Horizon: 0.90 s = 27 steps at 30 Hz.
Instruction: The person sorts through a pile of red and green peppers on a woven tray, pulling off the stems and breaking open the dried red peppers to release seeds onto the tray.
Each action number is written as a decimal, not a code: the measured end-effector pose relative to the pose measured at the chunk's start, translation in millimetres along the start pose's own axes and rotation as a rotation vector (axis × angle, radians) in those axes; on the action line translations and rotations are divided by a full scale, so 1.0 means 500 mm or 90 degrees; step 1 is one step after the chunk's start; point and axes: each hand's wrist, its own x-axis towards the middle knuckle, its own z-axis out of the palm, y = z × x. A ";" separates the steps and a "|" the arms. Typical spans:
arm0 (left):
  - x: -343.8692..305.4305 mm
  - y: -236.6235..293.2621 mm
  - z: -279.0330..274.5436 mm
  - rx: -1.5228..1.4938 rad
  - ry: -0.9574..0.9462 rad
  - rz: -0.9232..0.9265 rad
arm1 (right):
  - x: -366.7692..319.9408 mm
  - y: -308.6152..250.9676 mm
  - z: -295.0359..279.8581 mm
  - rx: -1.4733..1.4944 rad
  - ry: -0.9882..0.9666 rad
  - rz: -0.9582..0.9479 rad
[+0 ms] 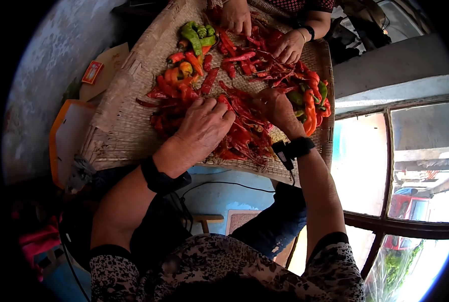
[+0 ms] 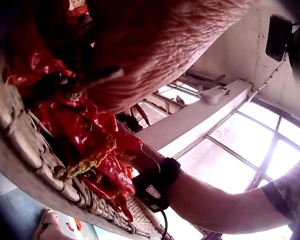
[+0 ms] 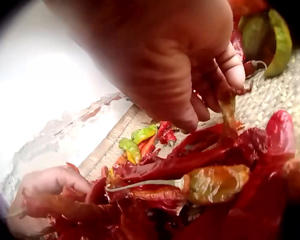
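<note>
Just under the fingertips of your right hand (image 1: 279,109) a thin, withered, tan-and-brown pepper (image 3: 229,112) stands steeply on its long axis, its upper end close against a finger; your fingers are bent, but I cannot tell whether they pinch it. Below it a wrinkled, yellow-orange pepper (image 3: 217,185) lies crosswise, its long pale stem towards your left hand (image 1: 201,128), though your right is nearer. Your left fingers bend down over the heap of glossy, dried red peppers (image 1: 247,121); their tips are hidden, so I cannot tell what they pinch. All this sits on the near part of a shallow, pale woven tray (image 1: 121,133). By the tray's right rim lie plump orange-red peppers (image 1: 310,113); towards its far end, curled green peppers (image 1: 199,40) and another person's hands (image 1: 290,46). Left of the tray are a small red box (image 1: 92,72) and a grey wall (image 1: 38,85); right of it, a framed window (image 1: 387,156).
</note>
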 end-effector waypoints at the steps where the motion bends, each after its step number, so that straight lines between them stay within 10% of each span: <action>1: 0.000 0.000 0.000 0.001 0.006 0.001 | 0.002 -0.007 0.014 -0.025 -0.008 0.026; 10: -0.002 0.000 0.000 0.038 0.007 0.020 | 0.021 -0.013 -0.069 0.169 0.033 0.024; 13: -0.002 0.003 -0.002 0.028 -0.008 0.010 | 0.055 -0.009 -0.119 0.254 0.143 0.113; 16: 0.000 0.004 -0.003 0.033 -0.027 0.004 | 0.080 0.009 -0.118 -0.079 0.440 0.019; 21: 0.002 0.003 -0.005 0.023 -0.035 0.003 | 0.066 -0.055 -0.012 0.017 -0.001 -0.121; 27: 0.000 0.003 -0.006 0.037 -0.027 -0.002 | 0.075 -0.086 0.032 0.028 -0.025 -0.123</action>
